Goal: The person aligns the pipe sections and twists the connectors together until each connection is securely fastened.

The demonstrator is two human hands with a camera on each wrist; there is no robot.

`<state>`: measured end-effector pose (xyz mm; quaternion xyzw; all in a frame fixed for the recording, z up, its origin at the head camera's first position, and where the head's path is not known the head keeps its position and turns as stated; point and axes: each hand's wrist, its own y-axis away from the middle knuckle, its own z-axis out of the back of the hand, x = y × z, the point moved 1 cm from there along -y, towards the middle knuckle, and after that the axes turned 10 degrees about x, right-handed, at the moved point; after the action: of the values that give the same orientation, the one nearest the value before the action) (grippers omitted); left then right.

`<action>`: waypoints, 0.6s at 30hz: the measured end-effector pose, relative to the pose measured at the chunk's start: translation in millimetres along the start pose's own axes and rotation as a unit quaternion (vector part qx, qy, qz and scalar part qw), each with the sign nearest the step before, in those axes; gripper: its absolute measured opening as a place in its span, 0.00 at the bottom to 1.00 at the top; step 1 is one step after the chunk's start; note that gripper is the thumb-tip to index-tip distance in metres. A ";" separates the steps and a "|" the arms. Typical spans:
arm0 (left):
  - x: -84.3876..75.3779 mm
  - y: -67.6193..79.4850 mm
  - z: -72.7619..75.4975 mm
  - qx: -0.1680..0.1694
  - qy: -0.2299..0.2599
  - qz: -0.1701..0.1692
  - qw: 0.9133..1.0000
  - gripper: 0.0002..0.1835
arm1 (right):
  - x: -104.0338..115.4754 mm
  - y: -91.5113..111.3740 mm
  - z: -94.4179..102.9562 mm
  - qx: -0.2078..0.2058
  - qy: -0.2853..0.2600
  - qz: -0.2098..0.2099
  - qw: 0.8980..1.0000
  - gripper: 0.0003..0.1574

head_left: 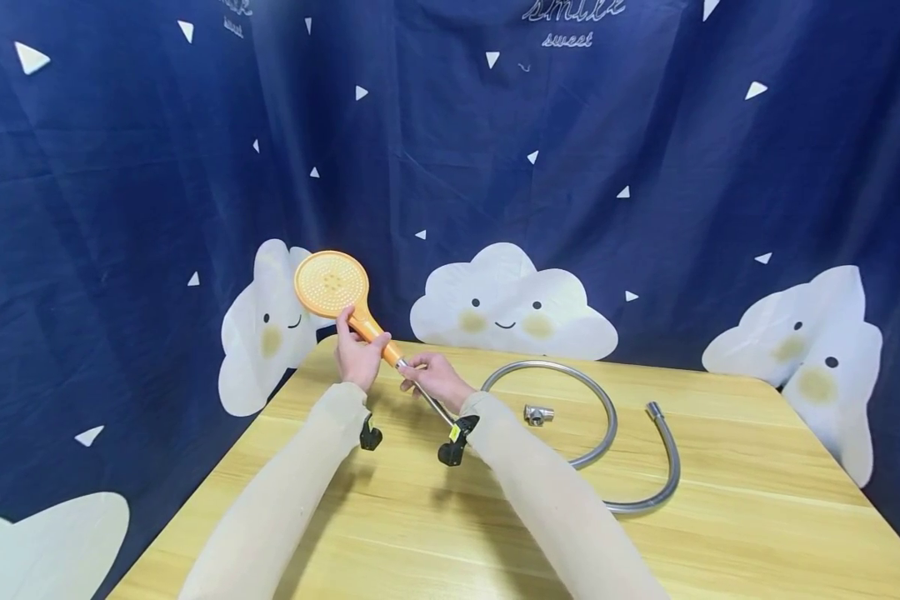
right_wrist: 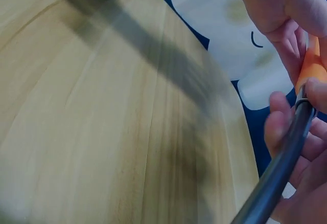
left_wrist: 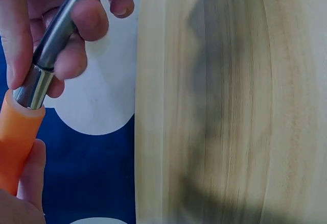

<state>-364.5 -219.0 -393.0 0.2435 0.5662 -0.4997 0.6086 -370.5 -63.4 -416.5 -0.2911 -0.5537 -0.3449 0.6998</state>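
An orange shower head [head_left: 332, 284] with a pale dotted face is held up over the far left of the table. My left hand [head_left: 358, 360] grips its orange handle [left_wrist: 18, 137]. At the handle's lower end, my right hand [head_left: 437, 379] pinches the metal end fitting [left_wrist: 34, 87] of a grey shower hose [right_wrist: 278, 175]. That fitting sits in the handle's mouth in the left wrist view. From there the hose [head_left: 607, 408] runs down under my right forearm and loops over the table, its other end fitting [head_left: 653, 409] lying free on the right.
A small metal tee connector [head_left: 537, 415] lies on the wooden table [head_left: 757, 483] inside the hose loop. Behind the table hangs a dark blue curtain [head_left: 667, 142] with white clouds. Both wrists carry a small black camera [head_left: 453, 446].
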 end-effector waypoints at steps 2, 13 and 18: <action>0.7 -0.8 0.2 0.003 -0.003 0.006 1.000 0.44 | -0.3 -0.4 0.1 0.005 0.006 -0.002 1.000 0.17; 8.0 -2.6 -0.6 0.016 0.018 0.021 0.999 0.44 | 2.3 8.9 16.1 0.009 0.082 -0.010 0.997 0.15; 10.5 -2.9 -0.5 0.029 0.039 0.033 0.998 0.44 | 0.5 15.9 25.8 0.021 0.095 -0.009 0.995 0.17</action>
<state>-368.7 -223.1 -402.1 0.2985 0.5670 -0.4856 0.5947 -372.4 -33.6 -410.8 -0.2372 -0.4950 -0.3654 0.7518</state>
